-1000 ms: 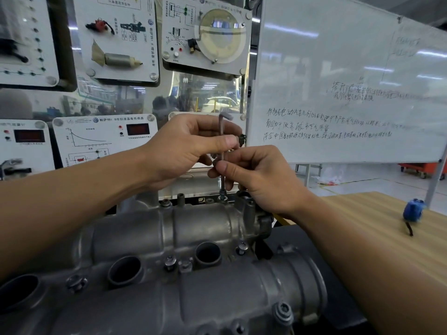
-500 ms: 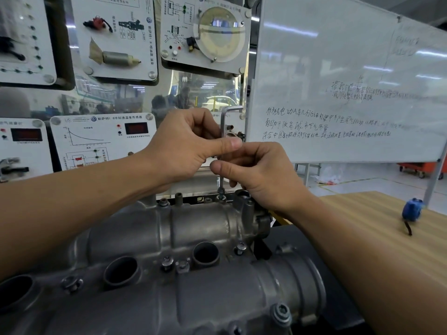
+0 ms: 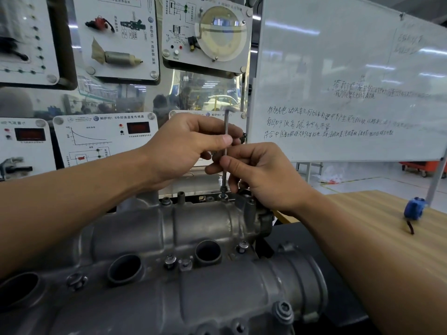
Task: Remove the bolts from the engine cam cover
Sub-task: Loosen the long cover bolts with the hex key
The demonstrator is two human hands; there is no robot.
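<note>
A workshop classroom: sensor training panels hang on the wall behind, a whiteboard with handwriting stands to the right, and a wooden table carries a small blue tape measure.

In the foreground lies the cam cover, a dull grey cast-metal piece with two rounded humps running across the view. Along its far edge one bolt has the lower tip of a thin L-shaped hex key seated in its head, with the key standing nearly upright. This bolt seems to stand a little proud of its hole, though the view there is small and dim.

Three round wells open in the trough between the humps. Their insides are dark, and nothing can be made out in them. Other bolts sit in the cover between the wells and at its near right corner.

The left hand pinches the key's upper shaft between thumb and curled fingers, just below the bend. The right hand pinches the shaft lower down, thumb against forefinger, directly above the bolt. The two hands nearly touch.
</note>
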